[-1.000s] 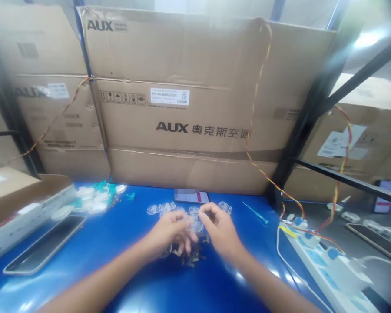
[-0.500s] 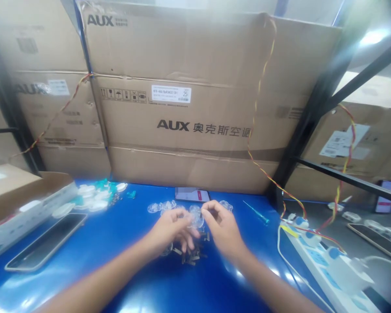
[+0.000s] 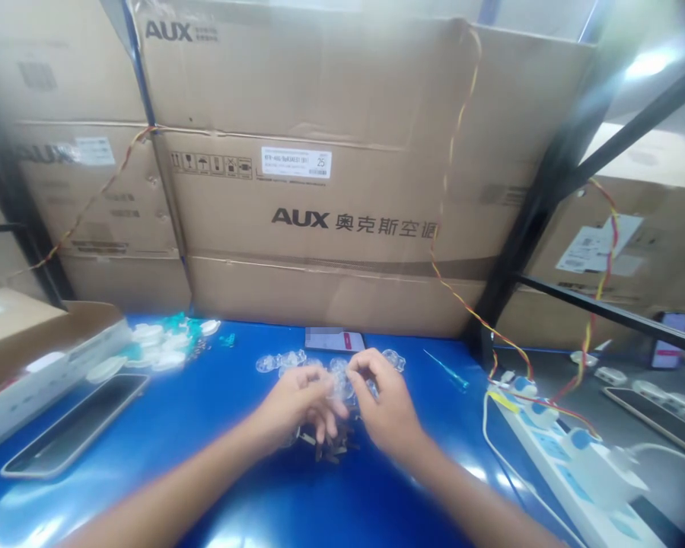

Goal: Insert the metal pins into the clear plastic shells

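Both hands meet over the middle of a blue tabletop. My left hand (image 3: 305, 397) is closed with thumb and forefinger at a clear plastic piece (image 3: 338, 387), while its other fingers curl below. Beside it, my right hand (image 3: 387, 399) is pinched at the right edge of that piece; anything tiny between its fingertips is too blurred to name. Under the hands lies a pile of small metal strips (image 3: 332, 447), partly covered by them. More clear plastic parts (image 3: 279, 361) lie just behind my left hand, and another clear part (image 3: 395, 359) is behind my right.
A phone (image 3: 334, 339) leans near the cardboard carton (image 3: 320, 289) at the back. Left are a dark phone (image 3: 75, 426), white round parts (image 3: 160, 350) and an open box (image 3: 51, 388). A teal-handled screwdriver (image 3: 446, 371), a power strip (image 3: 553, 449) and twisted wires (image 3: 462, 297) are right.
My right hand has shifted slightly left, closer to the left hand and the clear plastic piece. The whole view has moved a little; the left hand keeps much the same pose.
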A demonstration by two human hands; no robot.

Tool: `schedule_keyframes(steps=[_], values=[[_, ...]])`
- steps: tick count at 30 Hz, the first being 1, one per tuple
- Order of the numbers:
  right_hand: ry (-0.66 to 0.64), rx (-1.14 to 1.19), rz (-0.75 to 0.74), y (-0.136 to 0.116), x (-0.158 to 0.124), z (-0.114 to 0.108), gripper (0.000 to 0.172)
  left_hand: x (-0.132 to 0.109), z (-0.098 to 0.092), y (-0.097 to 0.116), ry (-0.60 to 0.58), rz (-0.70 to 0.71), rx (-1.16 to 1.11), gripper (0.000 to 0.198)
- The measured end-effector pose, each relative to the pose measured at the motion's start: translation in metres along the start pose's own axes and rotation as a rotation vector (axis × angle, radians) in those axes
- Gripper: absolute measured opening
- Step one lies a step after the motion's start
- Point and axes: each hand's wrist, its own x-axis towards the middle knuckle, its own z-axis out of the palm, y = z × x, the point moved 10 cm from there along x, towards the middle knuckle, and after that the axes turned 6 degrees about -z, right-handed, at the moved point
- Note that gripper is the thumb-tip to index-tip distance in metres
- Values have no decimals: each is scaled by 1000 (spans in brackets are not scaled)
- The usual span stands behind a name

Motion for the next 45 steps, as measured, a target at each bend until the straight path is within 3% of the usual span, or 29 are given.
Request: schedule_keyframes(steps=[21, 30, 35, 40, 45], values=[[-62, -37, -50, 2, -1, 7, 14, 5, -6, 0, 16, 23, -49, 24], [-92, 8, -18, 10, -5, 16, 16, 7, -10, -5, 34, 32, 84, 35], [-42, 101, 144, 22, -5, 15, 6, 7, -12, -4, 36, 37, 96, 33], [-148, 290, 374, 42, -12, 32, 14, 6, -6, -4, 1, 38, 134, 30], [-153, 315, 363, 40, -12, 32, 18, 4, -1, -4, -12, 52, 191, 32]])
